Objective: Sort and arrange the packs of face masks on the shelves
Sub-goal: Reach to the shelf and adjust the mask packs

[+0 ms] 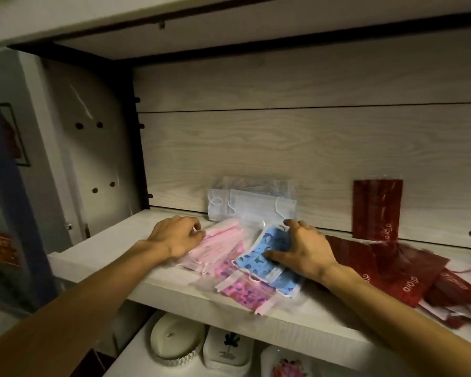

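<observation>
A: Where do the packs sit?

B: All on the pale wood-grain shelf board (98,250). In the middle lies a blue patterned mask pack in clear plastic (259,261), on top of a pink patterned pack (242,291) whose corner reaches close to the shelf's front edge. Just left of them is a heap of plain pink mask packs (220,244).

A: And the hands?

B: The right hand (305,251) lies on the blue pack, fingers spread over its far end and thumb pressing the near part; whether the fingers curl under the edge I cannot tell. The left hand (174,236) rests on the plain pink heap, fingers bent down at the heap's far left corner; it seems to pinch the plastic, but the fingertips are hidden.

A: What is behind them?

B: Clear packs of white masks (252,204) stand leaning against the back panel (283,148), just beyond the fingers.

A: To the right?

B: Dark red mask packs with white lettering (397,270) are spread flat and overlapping, some overhanging the front edge at far right. One dark red pack (377,209) stands upright against the back panel.

A: Any free room?

B: Bare board runs from the left hand to the side wall (93,148), and there is tall open space above the packs under the upper shelf board (229,31).
</observation>
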The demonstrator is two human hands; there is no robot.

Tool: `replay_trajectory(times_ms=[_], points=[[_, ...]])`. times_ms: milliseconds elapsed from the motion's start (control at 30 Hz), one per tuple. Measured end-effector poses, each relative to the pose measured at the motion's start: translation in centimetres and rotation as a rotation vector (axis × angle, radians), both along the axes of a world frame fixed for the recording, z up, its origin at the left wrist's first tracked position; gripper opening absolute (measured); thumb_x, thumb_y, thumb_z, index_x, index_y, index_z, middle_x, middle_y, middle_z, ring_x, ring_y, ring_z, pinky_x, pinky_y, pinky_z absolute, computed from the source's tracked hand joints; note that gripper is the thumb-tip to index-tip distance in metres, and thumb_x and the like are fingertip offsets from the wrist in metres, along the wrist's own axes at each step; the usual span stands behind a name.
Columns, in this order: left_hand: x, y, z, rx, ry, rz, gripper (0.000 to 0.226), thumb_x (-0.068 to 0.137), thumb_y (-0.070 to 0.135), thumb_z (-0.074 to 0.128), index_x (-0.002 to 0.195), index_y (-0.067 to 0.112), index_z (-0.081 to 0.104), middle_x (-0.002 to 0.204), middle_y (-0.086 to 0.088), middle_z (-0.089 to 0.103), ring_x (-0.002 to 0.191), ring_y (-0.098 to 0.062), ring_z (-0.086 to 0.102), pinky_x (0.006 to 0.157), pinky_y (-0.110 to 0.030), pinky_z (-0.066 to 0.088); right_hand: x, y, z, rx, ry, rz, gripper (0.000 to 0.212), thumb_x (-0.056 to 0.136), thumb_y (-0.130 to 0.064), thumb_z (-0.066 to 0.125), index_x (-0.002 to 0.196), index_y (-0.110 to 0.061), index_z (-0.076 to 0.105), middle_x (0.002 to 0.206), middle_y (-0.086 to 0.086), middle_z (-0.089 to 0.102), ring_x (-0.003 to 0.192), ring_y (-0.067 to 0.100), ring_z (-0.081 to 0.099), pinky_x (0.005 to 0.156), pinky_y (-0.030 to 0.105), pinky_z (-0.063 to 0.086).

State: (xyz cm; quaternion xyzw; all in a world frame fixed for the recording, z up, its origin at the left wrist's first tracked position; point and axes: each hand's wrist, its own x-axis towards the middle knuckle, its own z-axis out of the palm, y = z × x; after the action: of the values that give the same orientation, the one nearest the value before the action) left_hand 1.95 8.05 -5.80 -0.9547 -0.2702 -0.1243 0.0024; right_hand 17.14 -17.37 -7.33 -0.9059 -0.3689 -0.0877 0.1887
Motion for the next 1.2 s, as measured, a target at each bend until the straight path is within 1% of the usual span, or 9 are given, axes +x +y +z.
replay_trajectory(times_ms=[267,433,500,600,833,967,1033,1100,1200], points=[[-0.6,0.9,1.9,-0.145,-0.367,0.041,0.020,0.100,0.022,0.043,0.101,0.020,0.063,0.107,-0.012,0.070,0.096,-0.036,0.064,0.076,-0.039,0.052,0.1,0.8,1.5,0.354,0.162,0.021,0.055,0.079,-0.014,0.074,0.133,-0.011,0.062,0.125,0.006,0.069,0.113,0.021,0.065,0.095,0.028,0.051],[-1.7,0.6,3.7,-0.868,-0.740,0.077,0.026,0.102,0.017,0.044,0.087,0.010,0.065,0.081,-0.016,0.070,0.061,-0.024,0.063,0.054,-0.026,0.049,-1.0,1.4,2.5,0.538,0.185,0.038,0.018,0.081,-0.007,0.075,0.097,-0.013,0.070,0.087,0.001,0.072,0.074,0.010,0.066,0.056,0.007,0.042],[-2.2,0.3,3.8,-1.124,-0.792,0.055,0.031,0.103,0.026,0.044,0.089,0.011,0.067,0.085,-0.015,0.073,0.067,-0.024,0.067,0.063,-0.029,0.054,-1.5,1.4,2.9,0.607,0.209,0.052,0.014,0.080,-0.002,0.073,0.083,-0.014,0.067,0.072,-0.003,0.070,0.057,-0.004,0.061,0.051,0.008,0.043],[-3.1,0.1,3.4,-1.350,-0.851,-0.040,0.042,0.099,0.060,0.044,0.098,0.026,0.069,0.095,-0.009,0.078,0.092,-0.030,0.074,0.094,-0.050,0.055,-2.1,0.9,3.5,0.698,0.230,0.033,0.017,0.079,0.000,0.071,0.078,-0.015,0.064,0.063,-0.005,0.069,0.050,-0.004,0.060,0.052,0.015,0.046],[-4.9,-2.3,3.6,-1.391,-0.698,-0.275,0.062,0.085,0.083,0.033,0.100,0.035,0.069,0.104,-0.005,0.077,0.103,-0.032,0.071,0.098,-0.053,0.051,-4.3,-1.5,3.7,0.954,0.385,-0.058,0.028,0.082,0.002,0.073,0.103,-0.008,0.057,0.088,0.009,0.072,0.075,0.019,0.069,0.070,0.033,0.056],[-5.2,-4.1,3.7,-1.409,-0.643,-0.363,0.074,0.077,0.087,0.044,0.121,0.033,0.066,0.120,-0.001,0.072,0.112,-0.027,0.068,0.104,-0.051,0.046,-6.0,-3.9,3.9,1.043,0.439,-0.114,0.031,0.081,0.005,0.072,0.107,-0.008,0.063,0.089,0.005,0.072,0.076,0.020,0.068,0.074,0.037,0.058],[-4.8,-4.9,3.4,-1.359,-0.612,-0.342,0.062,0.082,0.065,0.064,0.124,0.020,0.068,0.114,-0.005,0.075,0.106,-0.027,0.071,0.097,-0.046,0.052,-6.9,-5.3,4.0,1.061,0.451,-0.145,0.022,0.081,0.005,0.071,0.099,-0.006,0.069,0.086,0.009,0.073,0.073,0.021,0.069,0.068,0.035,0.058],[-4.3,-5.6,2.6,-1.349,-0.612,-0.326,0.036,0.089,0.029,0.068,0.118,0.008,0.069,0.108,-0.012,0.076,0.098,-0.031,0.073,0.083,-0.041,0.060,-7.5,-6.8,3.7,1.101,0.496,-0.164,0.018,0.080,0.004,0.071,0.097,-0.003,0.069,0.091,0.016,0.075,0.079,0.031,0.072,0.073,0.046,0.060],[-4.2,-7.6,1.7,-1.331,-0.568,-0.323,0.023,0.086,0.014,0.067,0.107,0.005,0.068,0.103,-0.014,0.076,0.101,-0.036,0.071,0.093,-0.052,0.056,-8.5,-9.5,3.2,1.159,0.554,-0.220,0.022,0.082,0.001,0.071,0.103,0.003,0.065,0.097,0.024,0.074,0.090,0.044,0.072,0.079,0.058,0.060]])
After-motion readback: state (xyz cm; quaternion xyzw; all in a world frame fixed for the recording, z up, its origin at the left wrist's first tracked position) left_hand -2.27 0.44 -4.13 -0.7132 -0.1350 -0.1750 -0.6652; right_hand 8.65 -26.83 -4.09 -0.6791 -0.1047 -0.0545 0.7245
